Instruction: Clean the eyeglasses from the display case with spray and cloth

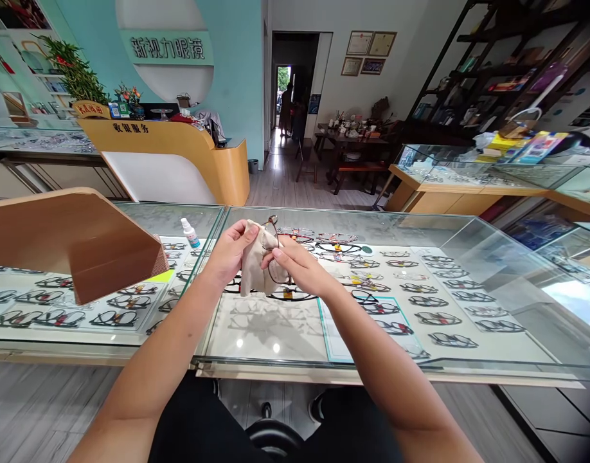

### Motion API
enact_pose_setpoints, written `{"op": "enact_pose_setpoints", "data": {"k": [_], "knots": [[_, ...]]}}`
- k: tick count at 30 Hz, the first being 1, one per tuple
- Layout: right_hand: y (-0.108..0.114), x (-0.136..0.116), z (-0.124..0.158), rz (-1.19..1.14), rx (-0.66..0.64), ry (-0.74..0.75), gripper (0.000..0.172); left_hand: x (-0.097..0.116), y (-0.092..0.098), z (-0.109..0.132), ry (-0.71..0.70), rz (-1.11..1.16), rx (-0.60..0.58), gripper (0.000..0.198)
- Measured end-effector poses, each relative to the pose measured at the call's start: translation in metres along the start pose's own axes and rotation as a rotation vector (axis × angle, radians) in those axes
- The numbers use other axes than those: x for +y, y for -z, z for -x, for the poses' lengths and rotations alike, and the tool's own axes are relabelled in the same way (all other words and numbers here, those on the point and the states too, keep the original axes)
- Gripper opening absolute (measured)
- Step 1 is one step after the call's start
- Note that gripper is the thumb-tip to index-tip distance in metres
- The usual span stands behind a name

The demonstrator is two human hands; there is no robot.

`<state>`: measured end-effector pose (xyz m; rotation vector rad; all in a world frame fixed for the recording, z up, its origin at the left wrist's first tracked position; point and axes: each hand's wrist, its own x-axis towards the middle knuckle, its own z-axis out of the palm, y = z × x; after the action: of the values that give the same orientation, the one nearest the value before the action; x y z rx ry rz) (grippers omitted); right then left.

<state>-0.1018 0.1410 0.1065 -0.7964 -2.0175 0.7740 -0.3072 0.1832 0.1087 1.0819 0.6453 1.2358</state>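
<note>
Above the glass display case, my left hand (233,249) pinches a beige cleaning cloth (253,267) that hangs down from its fingers. My right hand (297,262) is closed on a pair of eyeglasses (280,278), its thumb and fingers around a lens that the cloth partly covers. One temple of the glasses sticks up past the fingertips. The two hands are close together, with the cloth between them. Left of my left hand, a white spray bottle (189,233) stands at the case.
Rows of eyeglass frames (437,301) lie inside the glass display case (396,370). A brown angled board (83,238) rises at the left. Across the floor are a wooden cashier counter (232,170), another display case (420,186) and a doorway with a distant person (286,106).
</note>
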Motion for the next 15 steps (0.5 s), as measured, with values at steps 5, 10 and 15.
{"op": "enact_pose_setpoints", "data": {"k": [5,10,15], "knots": [[0.001,-0.0023,0.0011,0.026,-0.018,-0.004,0.075,0.0004,-0.0006,0.0022,-0.01,-0.126,-0.001,0.06],[0.0003,0.0006,-0.0004,0.033,-0.043,0.035,0.076,0.0002,-0.0042,0.005,0.035,-0.253,-0.058,0.062],[-0.0014,0.0038,0.0,0.064,-0.011,0.02,0.076,-0.0026,-0.005,0.0049,0.025,-0.271,-0.049,0.062]]}}
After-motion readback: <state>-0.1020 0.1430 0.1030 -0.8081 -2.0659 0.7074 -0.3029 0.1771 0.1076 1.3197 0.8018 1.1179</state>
